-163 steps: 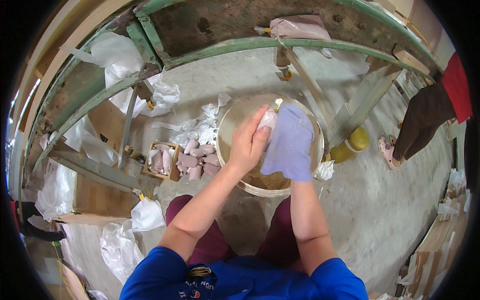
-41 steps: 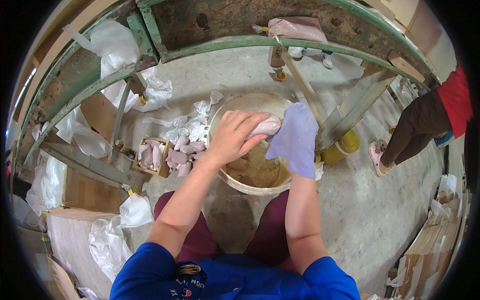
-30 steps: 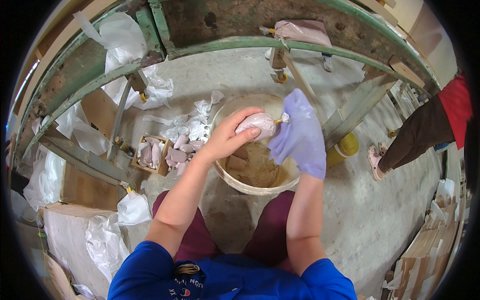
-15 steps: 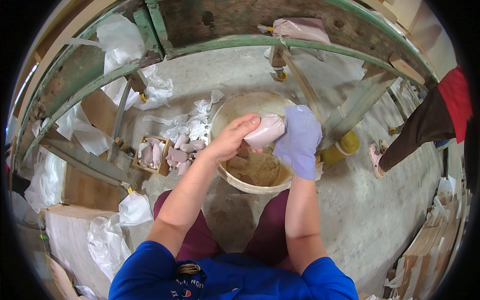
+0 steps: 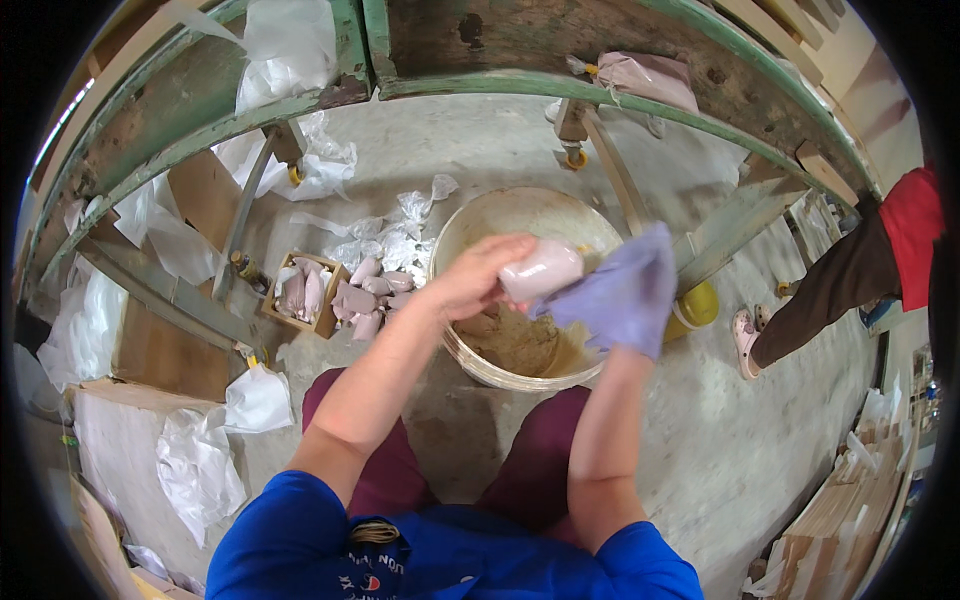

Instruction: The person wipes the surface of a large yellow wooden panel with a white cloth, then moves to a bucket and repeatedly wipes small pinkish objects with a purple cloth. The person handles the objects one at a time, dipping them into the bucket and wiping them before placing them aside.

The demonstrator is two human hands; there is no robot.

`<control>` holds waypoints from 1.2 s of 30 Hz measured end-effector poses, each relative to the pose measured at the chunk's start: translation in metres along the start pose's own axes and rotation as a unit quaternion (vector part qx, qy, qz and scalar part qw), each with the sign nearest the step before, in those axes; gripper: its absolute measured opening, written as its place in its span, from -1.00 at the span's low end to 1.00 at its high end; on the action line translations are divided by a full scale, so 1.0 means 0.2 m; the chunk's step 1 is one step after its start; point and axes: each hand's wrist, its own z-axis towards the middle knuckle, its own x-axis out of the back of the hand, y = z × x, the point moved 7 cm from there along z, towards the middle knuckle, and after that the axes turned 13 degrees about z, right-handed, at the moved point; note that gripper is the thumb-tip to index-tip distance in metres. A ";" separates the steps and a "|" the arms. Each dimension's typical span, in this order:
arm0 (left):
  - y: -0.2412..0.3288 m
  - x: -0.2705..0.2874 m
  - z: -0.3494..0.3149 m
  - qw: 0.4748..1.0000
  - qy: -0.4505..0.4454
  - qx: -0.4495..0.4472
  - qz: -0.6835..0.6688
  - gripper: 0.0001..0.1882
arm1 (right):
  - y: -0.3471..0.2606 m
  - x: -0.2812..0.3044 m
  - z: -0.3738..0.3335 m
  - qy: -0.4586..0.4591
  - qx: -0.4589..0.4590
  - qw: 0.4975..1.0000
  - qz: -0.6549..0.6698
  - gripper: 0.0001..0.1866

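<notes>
My left hand (image 5: 478, 278) grips a smooth pale pink oblong piece (image 5: 542, 270) and holds it over a round cream bucket (image 5: 468, 222) with brown muddy water inside. My right hand (image 5: 628, 300) is wrapped in a lilac cloth (image 5: 615, 295) that presses against the piece's right end. Both hands hover above the bucket's middle, between my knees. My right hand's fingers are hidden under the cloth.
A small wooden box (image 5: 300, 295) and a pile of similar pink pieces (image 5: 366, 298) lie left of the bucket. Crumpled clear plastic bags (image 5: 395, 232) sit behind them. Green wooden frame beams (image 5: 560, 85) arch overhead. A yellow container (image 5: 700, 305) stands right of the bucket. Another person's leg (image 5: 820, 295) is at right.
The pink piece has been turned in my left hand while the cloth-wrapped right hand rubbed along it; both hands stayed above the bucket. The person at right shifted.
</notes>
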 end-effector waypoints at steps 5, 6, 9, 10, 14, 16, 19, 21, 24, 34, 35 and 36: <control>0.12 0.12 -0.03 0.995 0.034 -0.060 -0.068 -0.56 | 0.00 0.06 0.05 -0.019 -0.081 0.949 0.303 -0.84; 0.13 0.14 -0.03 0.994 0.038 -0.063 -0.079 -0.56 | -0.06 0.01 0.05 -0.090 -0.010 0.988 0.124 -0.83; 0.11 0.14 -0.02 0.995 0.020 -0.054 -0.087 -0.55 | -0.12 -0.17 -0.04 -0.228 0.234 0.894 -0.307 -0.72; 0.10 0.12 0.00 0.994 0.007 -0.052 -0.100 -0.55 | -0.10 -0.19 -0.06 -0.238 0.347 0.824 -0.380 -0.69; 0.04 0.05 0.00 0.988 -0.048 0.014 -0.149 -0.55 | 0.05 -0.22 -0.04 -0.251 0.327 0.875 -0.255 -0.52; 0.00 0.03 0.01 0.982 -0.072 0.035 -0.173 -0.57 | 0.06 -0.25 -0.06 -0.263 0.393 0.827 -0.305 -0.44; -0.02 0.00 0.01 0.987 -0.094 0.044 -0.122 -0.58 | 0.09 -0.24 -0.07 -0.226 0.445 0.758 -0.421 -0.36; -0.02 -0.03 0.03 0.994 -0.074 0.025 -0.070 -0.58 | 0.10 -0.20 -0.04 -0.203 0.415 0.764 -0.451 -0.34; 0.01 -0.05 0.02 0.998 -0.056 0.015 -0.021 -0.58 | 0.06 -0.20 -0.06 -0.194 0.353 0.791 -0.461 -0.33; -0.01 0.02 0.02 0.996 -0.023 0.006 -0.090 -0.60 | -0.08 -0.13 -0.04 -0.151 0.310 0.830 -0.439 -0.38; -0.01 0.02 0.03 0.994 -0.031 0.006 -0.100 -0.60 | -0.07 -0.16 -0.04 -0.188 0.316 0.823 -0.434 -0.41; -0.01 0.02 0.04 0.993 -0.040 0.006 -0.110 -0.60 | -0.06 -0.20 -0.05 -0.224 0.321 0.814 -0.428 -0.43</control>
